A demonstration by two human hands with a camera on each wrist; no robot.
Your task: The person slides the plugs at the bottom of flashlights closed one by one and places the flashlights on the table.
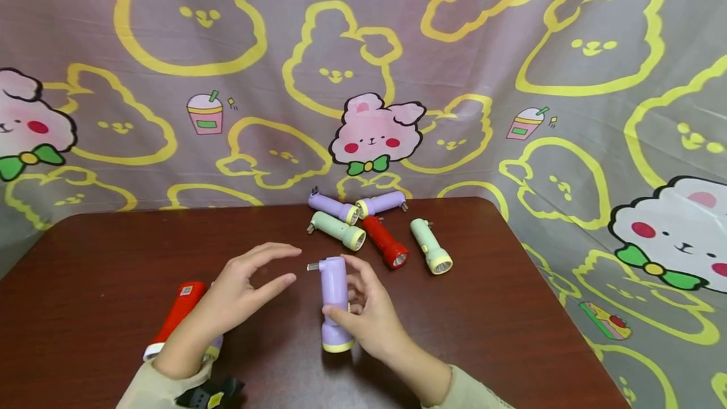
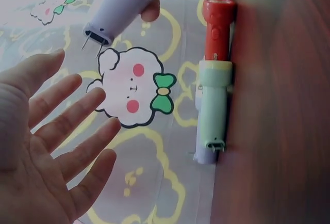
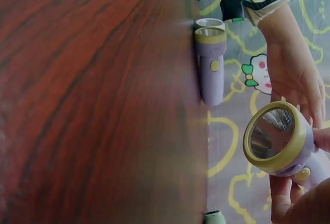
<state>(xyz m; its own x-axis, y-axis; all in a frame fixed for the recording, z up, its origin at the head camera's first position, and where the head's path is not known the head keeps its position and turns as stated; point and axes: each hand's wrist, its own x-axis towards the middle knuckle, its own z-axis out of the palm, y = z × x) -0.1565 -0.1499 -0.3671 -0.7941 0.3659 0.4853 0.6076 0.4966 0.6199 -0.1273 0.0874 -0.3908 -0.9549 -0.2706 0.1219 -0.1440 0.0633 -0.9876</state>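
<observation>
My right hand [image 1: 375,317] grips a purple flashlight [image 1: 334,286] with a yellow rim, held over the table with its lamp end toward me. Two metal plug prongs [image 2: 93,44] stick out from its tail, pointing left toward my other hand. In the right wrist view its reflector and a yellow button [image 3: 302,174] face the camera. My left hand [image 1: 238,289] is spread beside the prongs, fingers apart and holding nothing. Beneath that forearm lie a red flashlight [image 1: 180,315] with a white rim and a purple flashlight [image 3: 211,77], both partly hidden in the head view.
Toward the back of the brown table [image 1: 113,257] lie two purple flashlights, two pale green flashlights and a red flashlight [image 1: 386,242]. The left green flashlight [image 1: 335,229] has its prongs out. A patterned curtain [image 1: 255,100] hangs behind the table.
</observation>
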